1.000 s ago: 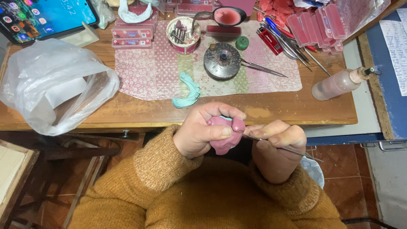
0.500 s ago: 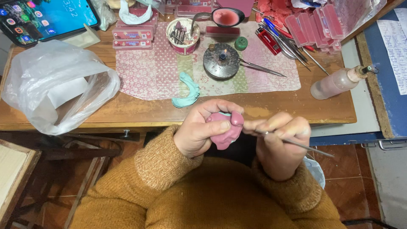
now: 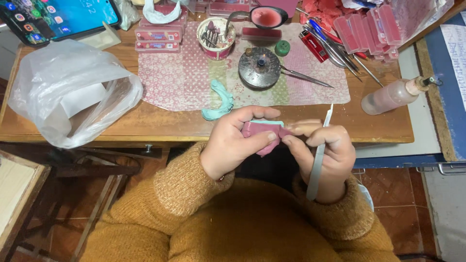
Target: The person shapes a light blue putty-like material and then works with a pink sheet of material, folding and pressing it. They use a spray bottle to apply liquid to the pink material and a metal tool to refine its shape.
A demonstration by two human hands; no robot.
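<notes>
My left hand [image 3: 238, 140] grips a pink wax piece on a pale teal cast [image 3: 262, 133], held just in front of the wooden table's edge [image 3: 160, 127]. My right hand [image 3: 323, 155] touches the pink piece with its fingertips and holds a thin metal carving tool [image 3: 319, 155] upright along the palm. A second teal arch-shaped cast [image 3: 218, 102] lies on the table right behind my left hand.
A patterned cloth [image 3: 179, 77] carries a round metal burner [image 3: 259, 68], a cup of burs [image 3: 216, 31] and tweezers [image 3: 306, 77]. A crumpled plastic bag [image 3: 68, 92] sits left, a phone [image 3: 58, 17] behind it. A squeeze bottle [image 3: 393, 94] lies right, pink boxes [image 3: 369, 22] beyond.
The metal tool has swung from lying out to the right to standing upright in my right hand. Both hands have moved slightly toward the table edge.
</notes>
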